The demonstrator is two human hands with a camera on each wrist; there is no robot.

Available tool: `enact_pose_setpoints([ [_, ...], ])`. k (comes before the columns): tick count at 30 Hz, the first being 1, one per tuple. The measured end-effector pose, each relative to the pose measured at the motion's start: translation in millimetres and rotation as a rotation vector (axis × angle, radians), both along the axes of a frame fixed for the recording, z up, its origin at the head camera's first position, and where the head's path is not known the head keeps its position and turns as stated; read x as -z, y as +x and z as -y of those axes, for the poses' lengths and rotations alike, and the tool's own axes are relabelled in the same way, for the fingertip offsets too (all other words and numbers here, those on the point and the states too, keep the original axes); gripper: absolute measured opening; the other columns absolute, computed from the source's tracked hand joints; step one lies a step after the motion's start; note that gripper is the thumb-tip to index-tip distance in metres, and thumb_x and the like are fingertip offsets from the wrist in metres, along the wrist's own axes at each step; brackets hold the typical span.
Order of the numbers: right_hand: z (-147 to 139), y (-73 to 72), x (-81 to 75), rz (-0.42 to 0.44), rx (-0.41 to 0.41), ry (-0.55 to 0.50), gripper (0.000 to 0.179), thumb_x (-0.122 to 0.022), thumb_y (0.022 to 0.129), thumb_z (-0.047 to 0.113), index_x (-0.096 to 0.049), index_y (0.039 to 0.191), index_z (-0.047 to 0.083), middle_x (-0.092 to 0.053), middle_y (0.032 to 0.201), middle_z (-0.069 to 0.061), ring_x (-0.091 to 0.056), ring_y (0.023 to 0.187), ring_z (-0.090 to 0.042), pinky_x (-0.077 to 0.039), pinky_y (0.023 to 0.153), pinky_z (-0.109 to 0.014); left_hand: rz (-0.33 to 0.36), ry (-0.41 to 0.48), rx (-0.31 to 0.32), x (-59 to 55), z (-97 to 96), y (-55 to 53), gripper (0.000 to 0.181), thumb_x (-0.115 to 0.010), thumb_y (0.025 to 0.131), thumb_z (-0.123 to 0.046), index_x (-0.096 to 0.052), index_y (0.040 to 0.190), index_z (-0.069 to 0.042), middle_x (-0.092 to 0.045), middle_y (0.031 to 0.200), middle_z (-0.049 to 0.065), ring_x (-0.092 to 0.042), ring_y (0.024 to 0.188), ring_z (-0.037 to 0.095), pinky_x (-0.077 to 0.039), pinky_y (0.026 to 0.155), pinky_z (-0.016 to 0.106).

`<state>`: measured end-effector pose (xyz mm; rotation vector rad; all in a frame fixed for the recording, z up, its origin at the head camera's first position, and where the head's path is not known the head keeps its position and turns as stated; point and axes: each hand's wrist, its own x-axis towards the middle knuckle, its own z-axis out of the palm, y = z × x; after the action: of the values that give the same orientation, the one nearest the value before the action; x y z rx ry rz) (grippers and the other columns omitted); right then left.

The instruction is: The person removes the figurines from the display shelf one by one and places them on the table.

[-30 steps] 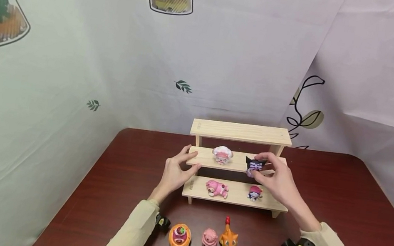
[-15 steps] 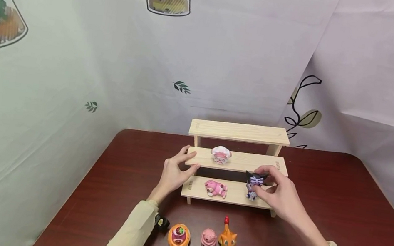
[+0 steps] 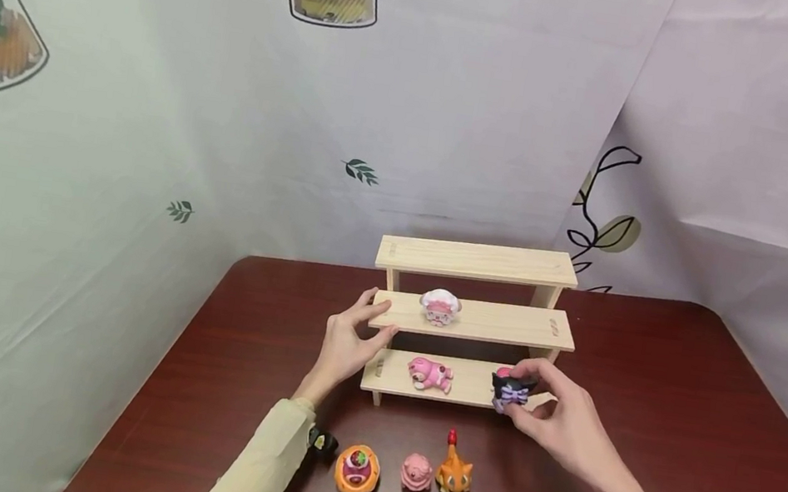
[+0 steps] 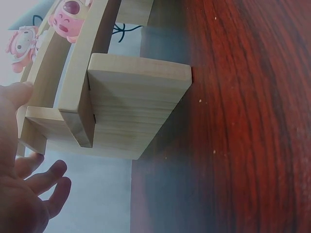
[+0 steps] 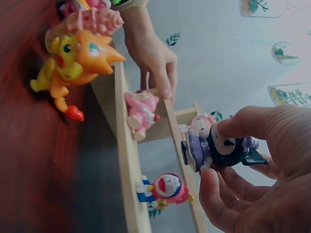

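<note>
A pale, plant-printed backdrop (image 3: pixel 472 122) hangs behind and beside a dark red table (image 3: pixel 654 383).

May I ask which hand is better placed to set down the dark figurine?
Probably the right hand: it pinches the dark figurine near the bottom shelf, while the left hand grips the middle shelf.

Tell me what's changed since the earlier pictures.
The right hand has brought the black-and-purple figurine down from the middle shelf, still pinched; it now overlaps the bottom shelf in the head view. The left hand stays at the middle shelf's left end; the pink lying figurine hasn't moved.
</note>
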<state>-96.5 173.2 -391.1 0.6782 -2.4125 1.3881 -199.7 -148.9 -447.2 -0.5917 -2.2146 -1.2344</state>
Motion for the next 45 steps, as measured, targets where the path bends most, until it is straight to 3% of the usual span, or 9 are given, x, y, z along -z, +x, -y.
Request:
enact_pose_setpoints([
  [5,0,7.6,8.6,-0.02,-0.027,0.0,0.044,-0.08,0.072,-0.012,-0.062,0.107,0.007,-0.065,0.099,-0.002,-0.063,0.076,-0.009,-0.052,0.052,-0.026,-0.006,-0.002,0.0,-0.9,-0.4,0.4,0.041,-0.083,0.083,-0.014,-0.073,0.12,-0.001,-0.057,0.137,0.02,-0.052,0.129,0.031,-0.047,0.097,0.046],
  [15,-1,19.1,19.8,-0.06,-0.034,0.039,0.049,-0.081,0.068,-0.013,-0.061,0.105,0.013,-0.064,0.091,0.006,-0.057,0.061,-0.006,-0.049,0.052,-0.024,-0.014,0.0,0.002,-1.5,-1.0,-0.7,0.04,-0.083,0.083,-0.013,-0.073,0.12,-0.001,-0.057,0.137,0.021,-0.052,0.128,0.031,-0.048,0.096,0.045],
  [24,-3,29.5,35.4,-0.024,-0.057,0.027,0.052,-0.082,0.066,-0.014,-0.06,0.104,0.014,-0.063,0.092,0.006,-0.056,0.059,-0.003,-0.047,0.05,-0.021,-0.013,0.001,0.003,-0.6,-0.4,-0.6,0.041,-0.083,0.083,-0.014,-0.072,0.12,-0.001,-0.057,0.137,0.02,-0.052,0.129,0.031,-0.048,0.096,0.046],
  [32,-4,35.3,46.3,-0.013,-0.093,0.026,0.053,-0.08,0.065,-0.016,-0.058,0.104,0.012,-0.063,0.092,0.005,-0.06,0.065,-0.003,-0.052,0.053,-0.025,0.008,0.002,0.006,-0.4,-0.3,0.6,0.041,-0.083,0.083,-0.013,-0.072,0.121,-0.001,-0.057,0.138,0.02,-0.051,0.13,0.03,-0.047,0.098,0.045],
  [45,-7,38.9,58.5,0.025,-0.134,0.06,0.054,-0.082,0.064,-0.016,-0.057,0.103,0.013,-0.061,0.092,0.006,-0.06,0.07,-0.002,-0.054,0.056,-0.029,-0.029,-0.001,0.006,-1.5,-0.8,1.1,0.04,-0.083,0.083,-0.013,-0.072,0.12,0.0,-0.058,0.136,0.021,-0.052,0.128,0.032,-0.048,0.096,0.048],
])
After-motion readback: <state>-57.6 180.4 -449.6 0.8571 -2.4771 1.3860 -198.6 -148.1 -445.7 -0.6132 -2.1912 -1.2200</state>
